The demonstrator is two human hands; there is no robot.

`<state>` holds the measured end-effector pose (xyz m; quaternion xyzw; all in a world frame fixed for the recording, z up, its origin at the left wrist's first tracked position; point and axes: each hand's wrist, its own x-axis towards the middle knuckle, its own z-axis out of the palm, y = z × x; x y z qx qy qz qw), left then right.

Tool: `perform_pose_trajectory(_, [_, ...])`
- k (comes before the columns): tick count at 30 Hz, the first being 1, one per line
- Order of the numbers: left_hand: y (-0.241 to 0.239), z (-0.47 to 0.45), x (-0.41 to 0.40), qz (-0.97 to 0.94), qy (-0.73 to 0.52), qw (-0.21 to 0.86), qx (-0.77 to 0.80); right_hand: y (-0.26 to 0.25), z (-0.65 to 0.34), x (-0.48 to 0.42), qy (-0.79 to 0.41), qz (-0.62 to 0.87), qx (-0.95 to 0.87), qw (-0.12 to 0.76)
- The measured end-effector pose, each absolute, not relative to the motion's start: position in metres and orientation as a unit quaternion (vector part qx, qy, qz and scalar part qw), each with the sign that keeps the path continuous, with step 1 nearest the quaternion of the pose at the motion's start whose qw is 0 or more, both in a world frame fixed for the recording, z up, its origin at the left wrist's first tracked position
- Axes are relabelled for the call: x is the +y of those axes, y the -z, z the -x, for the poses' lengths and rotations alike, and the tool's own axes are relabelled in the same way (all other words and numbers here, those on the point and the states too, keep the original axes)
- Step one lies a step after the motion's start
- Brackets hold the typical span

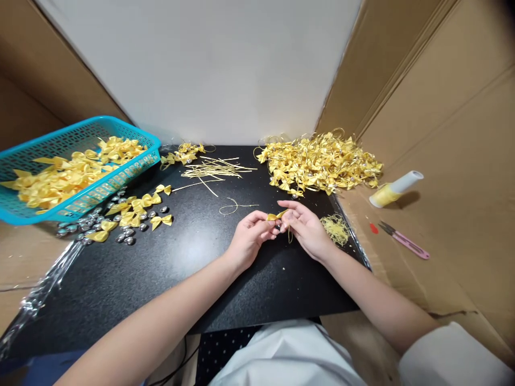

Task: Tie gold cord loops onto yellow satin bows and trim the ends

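Between my hands, above the black tabletop, is a yellow ribbon bow (273, 217). My left hand (251, 236) pinches the bow from the left. My right hand (303, 228) is closed at its other side, fingertips on the bow and a thin gold cord (290, 235) that hangs below them. A small silvery bell or bead seems to sit under the bow, partly hidden by my fingers. Behind my left hand, a loose piece of gold cord (229, 208) lies curled on the table.
A teal basket (132, 128) of yellow bows stands left, with loose bows (131, 219) and silvery beads (129, 241) before it. Cut gold cords (213, 170) lie mid-table. Finished-looking bows (322, 161) are heaped back right. Cord scraps (336, 229), pink snips (410, 245) and a tube (396, 188) lie right.
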<state>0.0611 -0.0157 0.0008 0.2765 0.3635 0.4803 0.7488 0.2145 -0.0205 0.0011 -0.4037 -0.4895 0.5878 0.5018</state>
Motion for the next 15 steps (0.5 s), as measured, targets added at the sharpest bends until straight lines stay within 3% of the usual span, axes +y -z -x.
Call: perform_pose_trajectory(15, [-0.0004,-0.0577,-0.0075,-0.269,-0.512,0.728,0.367,0.0002,-0.2241,-0.0165,-0.553,0.423,-0.499,0.516])
